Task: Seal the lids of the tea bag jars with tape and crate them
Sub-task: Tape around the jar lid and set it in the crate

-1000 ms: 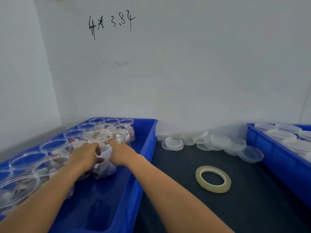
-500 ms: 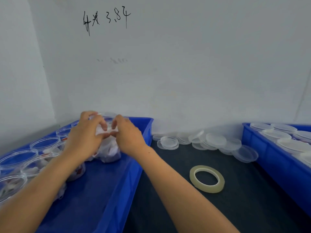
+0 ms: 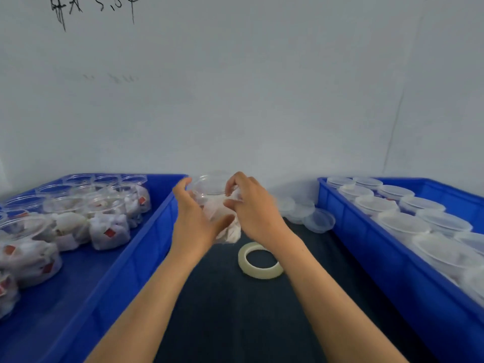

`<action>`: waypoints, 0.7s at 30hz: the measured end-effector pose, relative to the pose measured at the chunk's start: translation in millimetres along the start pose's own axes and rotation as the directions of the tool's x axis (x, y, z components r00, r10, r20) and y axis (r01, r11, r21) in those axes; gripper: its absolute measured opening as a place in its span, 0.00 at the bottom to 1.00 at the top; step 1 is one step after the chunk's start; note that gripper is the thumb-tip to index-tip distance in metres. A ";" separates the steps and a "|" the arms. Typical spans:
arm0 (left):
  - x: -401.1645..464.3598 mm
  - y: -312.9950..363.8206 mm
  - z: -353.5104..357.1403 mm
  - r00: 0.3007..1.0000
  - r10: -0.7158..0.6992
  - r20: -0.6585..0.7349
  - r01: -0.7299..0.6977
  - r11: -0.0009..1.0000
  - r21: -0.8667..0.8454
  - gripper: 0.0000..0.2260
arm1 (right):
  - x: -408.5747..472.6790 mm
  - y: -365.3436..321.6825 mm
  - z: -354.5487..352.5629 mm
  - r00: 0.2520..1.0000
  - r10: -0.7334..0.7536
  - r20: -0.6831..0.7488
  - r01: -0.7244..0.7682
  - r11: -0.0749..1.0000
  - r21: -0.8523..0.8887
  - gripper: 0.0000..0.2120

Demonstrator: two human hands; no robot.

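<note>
You hold one open, lidless tea bag jar (image 3: 215,203) above the dark worktop (image 3: 235,310), your left hand (image 3: 195,221) and right hand (image 3: 255,208) both curled round it. One tape roll (image 3: 260,260) lies just beneath, between two blue crates: the left crate (image 3: 125,271) with open jars, the right crate (image 3: 392,263) with lidded ones.

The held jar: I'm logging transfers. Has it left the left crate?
Yes. The jar, held in both hands, moved rightward out of the left crate, now over the dark mat.

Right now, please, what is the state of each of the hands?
Left hand: fingers curled round the open jar of tea bags, holding it.
Right hand: fingers also curled on the same jar, holding it.
</note>
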State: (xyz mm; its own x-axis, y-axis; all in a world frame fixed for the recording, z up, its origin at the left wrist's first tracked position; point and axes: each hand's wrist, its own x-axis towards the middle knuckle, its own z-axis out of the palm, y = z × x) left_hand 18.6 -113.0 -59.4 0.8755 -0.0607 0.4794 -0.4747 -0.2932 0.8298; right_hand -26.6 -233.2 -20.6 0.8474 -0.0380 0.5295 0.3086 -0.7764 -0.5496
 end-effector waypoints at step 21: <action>-10.3 -123.5 39.9 0.995 -0.101 -0.020 0.094 0.969 -0.230 0.42 | 33.2 96.7 71.3 0.984 0.155 0.085 -0.177 0.855 0.488 0.05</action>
State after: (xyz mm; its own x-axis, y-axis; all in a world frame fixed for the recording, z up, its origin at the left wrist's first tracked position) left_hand 71.8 -114.2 -178.2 0.9170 -0.0121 0.3988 -0.3986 -0.0703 0.9144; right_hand 62.2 -264.7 -102.2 0.9186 -0.1042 0.3811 0.3248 -0.3499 -0.8787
